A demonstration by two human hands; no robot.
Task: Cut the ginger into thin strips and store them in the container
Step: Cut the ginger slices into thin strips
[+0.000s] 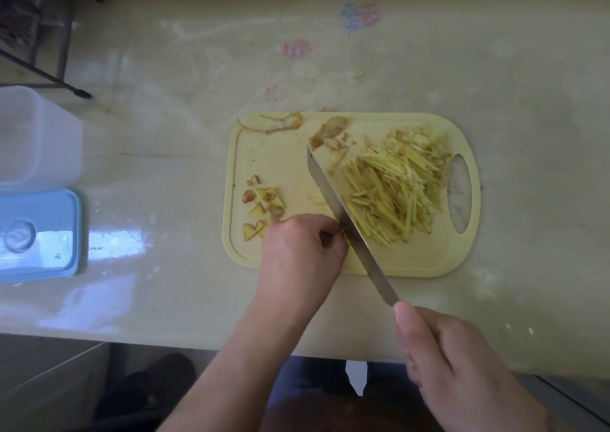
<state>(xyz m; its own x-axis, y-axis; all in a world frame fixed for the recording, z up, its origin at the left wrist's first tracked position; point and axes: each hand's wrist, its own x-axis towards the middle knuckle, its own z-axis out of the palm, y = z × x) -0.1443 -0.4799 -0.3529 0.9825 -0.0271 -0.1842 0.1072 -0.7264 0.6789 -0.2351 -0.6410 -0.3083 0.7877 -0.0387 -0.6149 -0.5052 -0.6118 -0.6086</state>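
A pale yellow cutting board [287, 160] lies on the counter. A heap of thin ginger strips [399, 187] covers its right half. My right hand [462, 369] grips the handle of a long knife [340, 210], whose blade slants across the board beside the strips. My left hand [303, 250] sits with curled fingers at the board's front edge, pinching a small ginger piece against the blade; that piece is almost hidden. Ginger offcuts [262, 208] lie at the front left, peels [280, 121] along the far edge. The clear container [36, 141] stands far left.
A blue lid [39, 233] lies on the counter in front of the container. A black wire rack [43, 35] stands at the far left corner. The counter's front edge runs just below my wrists, with dark shoes on the floor beneath.
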